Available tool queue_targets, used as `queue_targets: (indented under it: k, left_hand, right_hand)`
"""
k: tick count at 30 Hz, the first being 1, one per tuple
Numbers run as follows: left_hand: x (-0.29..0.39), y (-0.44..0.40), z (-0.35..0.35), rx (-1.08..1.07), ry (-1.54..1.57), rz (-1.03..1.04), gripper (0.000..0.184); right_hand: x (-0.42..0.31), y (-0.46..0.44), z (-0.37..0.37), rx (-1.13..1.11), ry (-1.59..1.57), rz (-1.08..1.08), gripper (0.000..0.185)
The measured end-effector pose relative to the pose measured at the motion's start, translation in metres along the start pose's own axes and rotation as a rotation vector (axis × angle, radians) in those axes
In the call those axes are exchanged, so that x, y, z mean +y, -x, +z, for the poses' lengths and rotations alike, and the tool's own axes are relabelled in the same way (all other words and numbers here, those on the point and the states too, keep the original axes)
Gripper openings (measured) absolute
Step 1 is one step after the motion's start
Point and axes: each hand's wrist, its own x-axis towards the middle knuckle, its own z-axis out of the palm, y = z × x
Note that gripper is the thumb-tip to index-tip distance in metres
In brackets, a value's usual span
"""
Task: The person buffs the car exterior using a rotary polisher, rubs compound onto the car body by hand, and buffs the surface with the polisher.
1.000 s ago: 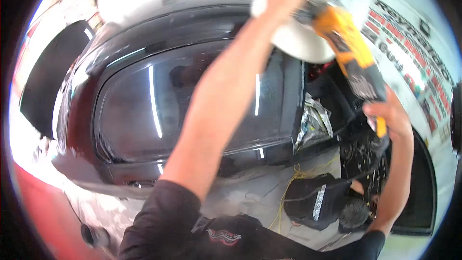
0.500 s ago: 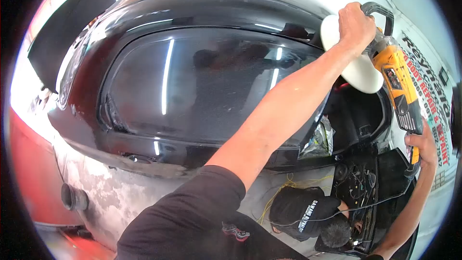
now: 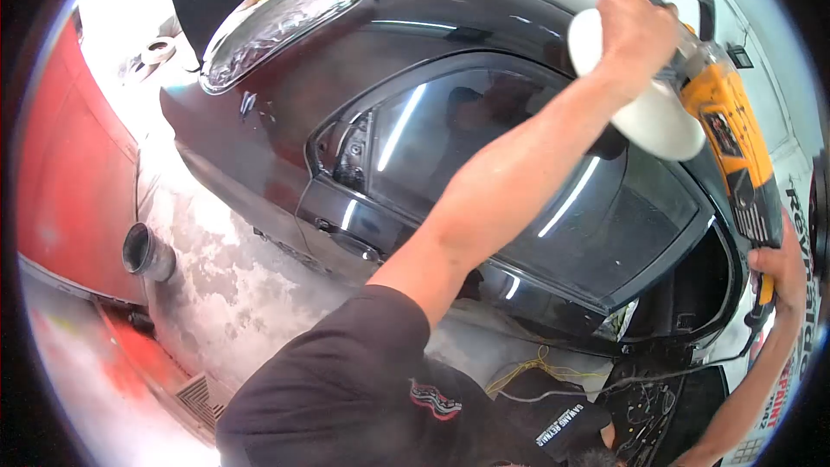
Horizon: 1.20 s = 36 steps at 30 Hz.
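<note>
A yellow and black polisher [image 3: 731, 125] with a wide white pad [image 3: 661, 121] is held up at the upper right, its pad tilted over the black car [image 3: 363, 52]. My left hand [image 3: 640, 30] is closed around the black loop handle at its front, beside the pad. Farther down, my right hand [image 3: 780, 264] wraps round the rear grip, where a cord leaves the tool. My left forearm crosses in front of the car's side window [image 3: 424, 147]. How closely the pad sits to the car body is hard to tell.
Another person [image 3: 553, 419] in a black shirt is low at the bottom, beside wiring and yellow cords [image 3: 540, 363]. A dark bucket [image 3: 149, 251] stands on the stained floor, near a red panel [image 3: 73, 164]. Lettering covers the wall at right.
The view has swung toward the left, showing more floor and red panel. Both hands keep hold of the polisher, which earlier moved right relative to the car.
</note>
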Motion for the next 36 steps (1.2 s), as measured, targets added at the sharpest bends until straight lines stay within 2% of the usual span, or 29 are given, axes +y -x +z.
queue_targets:
  k: [2, 4, 5, 6, 7, 8, 9, 11, 12, 13, 14, 15, 17, 19, 25, 26, 28, 30, 32, 33, 36]
  left_hand:
    - [0.038, -0.004, -0.043, 0.033, 0.015, 0.005, 0.016]
    - [0.055, -0.009, -0.075, 0.080, -0.028, 0.104, 0.015]
    - [0.059, -0.023, -0.100, -0.040, -0.093, -0.048, 0.036]
    - [0.059, -0.039, -0.125, 0.028, -0.241, 0.047, 0.033]
    - [0.050, -0.060, -0.147, 0.000, -0.386, 0.310, 0.022]
    - [0.044, -0.078, -0.175, 0.032, 0.076, -0.042, 0.014]
    - [0.051, -0.083, -0.194, 0.048, 0.083, 0.033, 0.012]
    - [0.067, -0.087, -0.230, 0.155, 0.057, -0.014, 0.014]
    - [0.065, -0.093, -0.250, 0.092, 0.152, 0.006, 0.014]
    - [0.071, -0.092, -0.261, 0.134, 0.225, 0.057, 0.015]
    - [0.074, -0.092, -0.272, 0.206, 0.191, 0.077, 0.017]
    - [0.084, -0.088, -0.291, 0.267, -0.068, 0.000, 0.014]
    - [0.086, -0.082, -0.304, 0.304, -0.031, 0.026, 0.006]
    - [0.088, -0.078, -0.315, 0.320, -0.026, 0.024, 0.004]
    - [0.076, -0.051, -0.275, 0.294, -0.027, 0.009, 0.011]
    - [0.070, -0.045, -0.258, 0.228, 0.112, 0.029, 0.013]
    - [0.065, -0.027, -0.228, 0.128, 0.103, 0.072, 0.015]
    - [0.059, -0.010, -0.196, 0.047, 0.072, 0.007, 0.017]
    - [0.041, 0.006, -0.153, 0.121, -0.029, 0.192, 0.013]
    - [0.032, 0.015, -0.129, 0.099, 0.070, 0.195, 0.013]
    - [0.014, 0.046, -0.067, -0.014, 0.027, 0.102, 0.012]
  right_hand:
    - [-0.034, 0.005, 0.014, -0.046, 0.027, -0.163, 0.093]
    - [-0.080, 0.021, 0.037, -0.057, 0.043, -0.164, 0.092]
    - [-0.103, 0.010, 0.052, -0.087, 0.029, -0.180, 0.091]
    - [-0.123, -0.009, 0.066, -0.123, 0.016, -0.199, 0.091]
    - [-0.137, -0.028, 0.078, -0.146, 0.008, -0.230, 0.091]
    - [-0.158, -0.047, 0.097, -0.171, 0.001, -0.261, 0.091]
    - [-0.171, -0.055, 0.106, -0.189, -0.007, -0.296, 0.091]
    - [-0.212, -0.057, 0.133, -0.218, 0.036, -0.284, 0.090]
    - [-0.230, -0.055, 0.145, -0.226, 0.058, -0.276, 0.090]
    - [-0.243, -0.054, 0.156, -0.227, 0.074, -0.366, 0.080]
    - [-0.251, -0.059, 0.164, -0.271, 0.069, -0.386, 0.079]
    - [-0.257, -0.069, 0.174, -0.317, 0.063, -0.403, 0.078]
    - [-0.260, -0.066, 0.185, -0.353, 0.033, -0.427, 0.076]
    - [-0.261, -0.069, 0.199, -0.307, 0.036, -0.442, 0.082]
    - [-0.215, -0.057, 0.179, -0.313, -0.008, -0.350, 0.091]
    - [-0.198, -0.054, 0.171, -0.282, -0.043, -0.308, 0.092]
    - [-0.160, -0.042, 0.155, -0.224, -0.094, -0.246, 0.095]
    - [-0.119, -0.032, 0.138, -0.168, -0.109, -0.215, 0.099]
    - [-0.070, -0.017, 0.117, -0.115, -0.124, -0.166, 0.101]
    - [-0.046, -0.008, 0.106, -0.090, -0.140, -0.131, 0.101]
    - [-0.003, 0.022, 0.079, -0.042, -0.107, 0.060, 0.102]
